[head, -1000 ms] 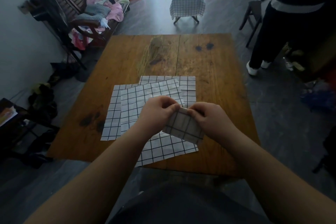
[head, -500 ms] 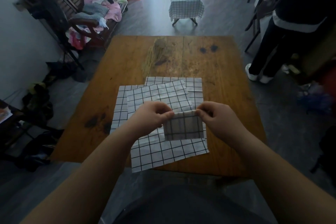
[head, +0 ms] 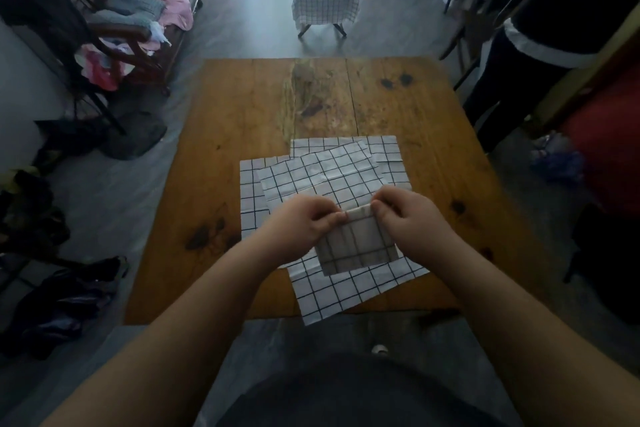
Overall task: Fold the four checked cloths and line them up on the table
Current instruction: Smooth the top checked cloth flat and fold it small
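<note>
Both hands pinch the folded checked cloth (head: 356, 246) by its far edge: left hand (head: 304, 229), right hand (head: 412, 222). It hangs toward the person above the unfolded cloths (head: 322, 177) on the tabletop (head: 242, 107).

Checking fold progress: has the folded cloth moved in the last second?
Yes. The folded cloth has turned counterclockwise against the table's near edge, staying over the flat cloths.

White cloths (head: 322, 177) with black checks lie near the front edge of the orange-brown wooden table (head: 242, 107); the folded cloth (head: 356, 246) looks greyish, perhaps from shadow
</note>
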The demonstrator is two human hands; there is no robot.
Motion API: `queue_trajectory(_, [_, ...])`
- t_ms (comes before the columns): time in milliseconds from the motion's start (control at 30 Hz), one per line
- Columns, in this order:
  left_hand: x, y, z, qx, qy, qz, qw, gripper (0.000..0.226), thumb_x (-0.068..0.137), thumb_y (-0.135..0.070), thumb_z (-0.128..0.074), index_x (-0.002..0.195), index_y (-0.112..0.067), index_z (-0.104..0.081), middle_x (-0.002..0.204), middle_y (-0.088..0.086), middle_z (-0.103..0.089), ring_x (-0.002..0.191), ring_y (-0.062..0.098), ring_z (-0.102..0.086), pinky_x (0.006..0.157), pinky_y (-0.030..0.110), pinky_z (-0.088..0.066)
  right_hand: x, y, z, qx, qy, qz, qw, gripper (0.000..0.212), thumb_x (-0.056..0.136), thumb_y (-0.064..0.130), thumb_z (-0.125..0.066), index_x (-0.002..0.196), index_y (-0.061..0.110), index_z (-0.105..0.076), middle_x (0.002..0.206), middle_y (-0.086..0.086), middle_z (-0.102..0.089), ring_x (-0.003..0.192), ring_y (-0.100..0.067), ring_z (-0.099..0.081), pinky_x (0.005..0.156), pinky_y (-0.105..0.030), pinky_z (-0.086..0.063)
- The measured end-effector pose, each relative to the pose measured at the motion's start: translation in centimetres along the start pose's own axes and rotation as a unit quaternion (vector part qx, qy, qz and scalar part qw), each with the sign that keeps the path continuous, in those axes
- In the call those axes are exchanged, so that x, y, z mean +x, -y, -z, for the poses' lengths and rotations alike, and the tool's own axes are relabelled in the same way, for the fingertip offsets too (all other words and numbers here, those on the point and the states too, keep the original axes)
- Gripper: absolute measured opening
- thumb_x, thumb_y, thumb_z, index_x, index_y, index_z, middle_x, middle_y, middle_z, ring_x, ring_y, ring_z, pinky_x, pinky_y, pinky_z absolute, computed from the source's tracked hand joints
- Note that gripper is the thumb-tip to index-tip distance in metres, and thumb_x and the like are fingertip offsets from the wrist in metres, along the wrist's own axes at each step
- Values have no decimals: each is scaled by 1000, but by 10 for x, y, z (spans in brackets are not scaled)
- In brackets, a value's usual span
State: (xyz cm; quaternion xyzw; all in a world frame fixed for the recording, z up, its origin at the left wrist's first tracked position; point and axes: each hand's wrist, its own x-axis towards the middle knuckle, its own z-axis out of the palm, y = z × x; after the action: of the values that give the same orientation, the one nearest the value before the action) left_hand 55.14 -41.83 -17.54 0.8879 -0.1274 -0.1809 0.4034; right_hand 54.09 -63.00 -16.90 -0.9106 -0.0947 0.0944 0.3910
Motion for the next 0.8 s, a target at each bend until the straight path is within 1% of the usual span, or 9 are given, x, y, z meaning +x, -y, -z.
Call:
queue_trajectory(100, [-11,29,10,-50,-2,7,999,15,100,-32,-57,97,-26,-70,89,-6,-70,84,8,-65,82,34,-58,-7,3,-7,43,-35,-35,998,23,104,26,-48,84,27,-58,82,-6,-60,69,-14,-53,62,-32,-48])
queue_trajectory(200, [-14,43,9,-115,-12,3,993,12,98,-29,-59,97,-25,-71,92,-4,-73,85,8,-69,84,37,-61,-22,0,-14,50,-48,-65,995,20,103,26,-50,86,25,-61,81,-5,-62,70,-22,-57,64,-39,-51])
queue_trajectory(233, [-13,42,7,-119,-10,-1,993,11,98,-28,-60,97,-25,-71,92,-4,-73,86,9,-69,84,37,-61,-29,-3,-16,48,-50,-76,995,19,103,25,-51,87,25,-62,81,-4,-63,70,-21,-57,63,-39,-51])
queue_trajectory(300, [-7,35,-1,-111,2,-15,994,10,98,-27,-60,96,-27,-70,92,-4,-72,86,11,-68,85,39,-60,-44,-7,-14,33,-47,-96,994,17,102,24,-52,91,26,-65,81,2,-65,67,-10,-57,61,-30,-50])
queue_trajectory(367, [0,20,-10,-93,32,-35,995,10,98,-27,-60,95,-28,-69,92,-6,-71,90,13,-67,86,39,-59,-60,-10,-8,9,-41,-116,992,14,101,28,-53,99,30,-67,88,9,-67,77,-2,-61,65,-23,-51])
queue_trajectory(467, [9,-12,-33,-34,101,-79,991,9,98,-29,-59,93,-31,-66,90,-9,-68,87,8,-65,81,31,-56,-86,-15,3,16,-25,-144,989,16,100,38,-56,110,33,-68,99,15,-67,92,-1,-62,74,-24,-56])
queue_trajectory(567, [15,-49,-63,11,145,-126,981,9,96,-34,-59,89,-33,-65,87,-9,-67,84,8,-64,75,30,-56,-107,-27,7,56,-41,-155,985,19,98,49,-55,98,36,-69,92,12,-70,87,-3,-66,75,-31,-59])
queue_trajectory(700, [20,-95,-108,33,159,-166,973,12,97,-34,-61,90,-26,-66,84,-7,-66,76,3,-61,67,19,-47,-143,-58,22,82,-134,-180,971,24,100,42,-55,86,31,-70,81,9,-69,76,-4,-63,67,-33,-53])
queue_trajectory(800, [24,-128,-144,40,158,-186,969,12,97,-32,-61,86,-29,-64,81,-9,-64,73,0,-58,67,19,-43,-179,-85,39,109,-193,-195,955,25,99,43,-58,81,31,-70,76,16,-68,74,-1,-63,64,-24,-48])
